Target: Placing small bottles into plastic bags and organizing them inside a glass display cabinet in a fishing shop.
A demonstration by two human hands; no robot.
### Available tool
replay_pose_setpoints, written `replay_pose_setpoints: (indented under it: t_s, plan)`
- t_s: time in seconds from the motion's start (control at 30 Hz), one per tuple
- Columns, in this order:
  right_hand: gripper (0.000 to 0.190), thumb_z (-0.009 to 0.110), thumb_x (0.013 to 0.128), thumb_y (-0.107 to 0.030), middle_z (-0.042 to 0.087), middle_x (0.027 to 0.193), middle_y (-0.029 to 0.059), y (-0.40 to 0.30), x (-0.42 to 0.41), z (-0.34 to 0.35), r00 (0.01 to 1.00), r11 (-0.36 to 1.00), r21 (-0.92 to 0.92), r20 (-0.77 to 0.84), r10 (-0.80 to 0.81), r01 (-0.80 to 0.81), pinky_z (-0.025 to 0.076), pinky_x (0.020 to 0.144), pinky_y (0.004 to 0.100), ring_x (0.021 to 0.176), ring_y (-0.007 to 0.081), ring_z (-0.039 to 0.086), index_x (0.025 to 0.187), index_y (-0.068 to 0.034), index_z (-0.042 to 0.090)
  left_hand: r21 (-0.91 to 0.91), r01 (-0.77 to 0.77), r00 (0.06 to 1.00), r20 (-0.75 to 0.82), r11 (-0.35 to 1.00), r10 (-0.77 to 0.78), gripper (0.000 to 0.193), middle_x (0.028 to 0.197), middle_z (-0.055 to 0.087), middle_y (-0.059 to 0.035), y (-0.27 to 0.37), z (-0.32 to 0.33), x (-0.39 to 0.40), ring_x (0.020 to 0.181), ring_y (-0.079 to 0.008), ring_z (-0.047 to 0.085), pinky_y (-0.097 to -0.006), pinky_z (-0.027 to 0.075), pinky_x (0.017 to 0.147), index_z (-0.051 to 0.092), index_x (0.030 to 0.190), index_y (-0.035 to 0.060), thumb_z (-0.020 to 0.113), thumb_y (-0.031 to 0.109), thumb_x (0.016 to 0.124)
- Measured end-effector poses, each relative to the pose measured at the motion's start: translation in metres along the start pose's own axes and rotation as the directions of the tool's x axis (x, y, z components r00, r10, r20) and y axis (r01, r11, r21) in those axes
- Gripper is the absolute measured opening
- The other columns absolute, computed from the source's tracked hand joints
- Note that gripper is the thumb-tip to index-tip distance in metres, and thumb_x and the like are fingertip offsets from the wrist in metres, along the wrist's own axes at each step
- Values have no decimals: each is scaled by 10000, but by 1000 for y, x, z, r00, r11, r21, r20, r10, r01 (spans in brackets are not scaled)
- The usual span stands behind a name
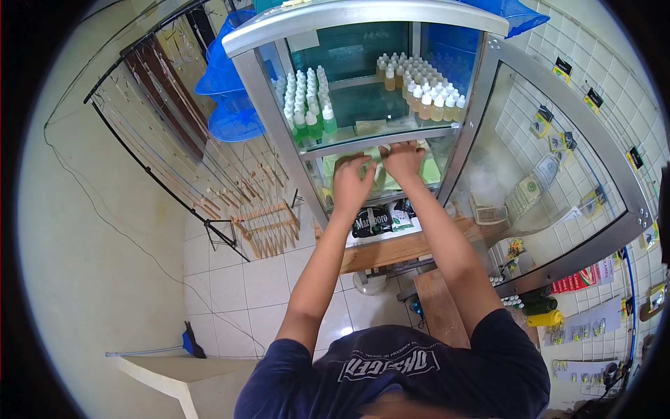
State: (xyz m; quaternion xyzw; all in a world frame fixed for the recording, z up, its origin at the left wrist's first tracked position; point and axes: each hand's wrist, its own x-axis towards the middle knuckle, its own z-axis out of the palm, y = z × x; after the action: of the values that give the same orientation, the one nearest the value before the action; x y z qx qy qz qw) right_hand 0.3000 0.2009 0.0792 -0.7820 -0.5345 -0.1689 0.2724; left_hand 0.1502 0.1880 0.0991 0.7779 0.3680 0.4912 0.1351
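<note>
Both arms reach into the middle level of a metal-framed glass display cabinet (306,128). My left hand (354,180) rests, fingers bent, on pale green sheets (387,180) that look like paper or thin packets. Close to its right, my right hand (402,160) lies over the far part of the same sheets. Its fingertips are partly hidden behind the shelf's front rail, so I cannot tell if either hand grips a sheet. On the glass shelf above stand rows of green dropper bottles (313,125) at left and amber dropper bottles (425,107) at right.
The cabinet's glass door (565,173) hangs open at right. Black and white packets (372,221) lie on the lower level, above a wooden plank (384,255). Fishing rods on a rack (225,196) and blue nets (233,84) are at left. A wooden bench (439,309) stands below.
</note>
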Motion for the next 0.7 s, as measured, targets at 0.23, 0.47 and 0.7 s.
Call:
replay_pose_setpoints:
  t_s: [0.23, 0.47, 0.7]
  plan:
    - [210, 644, 764, -203, 556, 1036, 60, -19, -68, -56, 973, 907, 416, -228, 43, 57, 351, 847, 426, 1012, 271, 478, 961, -129, 645, -310, 393, 919, 167, 866, -358, 199, 915, 665, -119, 9, -37, -90, 776, -218, 622, -296, 467, 715, 651, 938, -3, 640, 157, 819]
    - [199, 654, 748, -119, 555, 958, 84, 15, -160, -57, 968, 858, 498, -253, 5, 125, 386, 831, 376, 955, 274, 500, 945, -97, 634, -400, 618, 786, 336, 676, -519, 179, 906, 655, -60, -9, -58, -160, 858, -136, 608, -261, 467, 745, 651, 980, 16, 622, 125, 841]
    - [160, 652, 763, -70, 564, 848, 94, 37, -206, -165, 829, 869, 452, -552, 93, 203, 436, 711, 352, 794, 264, 539, 915, -42, 612, -398, 480, 870, 102, 782, -483, 213, 920, 647, -64, -51, -78, -167, 803, -122, 595, -270, 467, 731, 608, 1039, 1, 604, 100, 850]
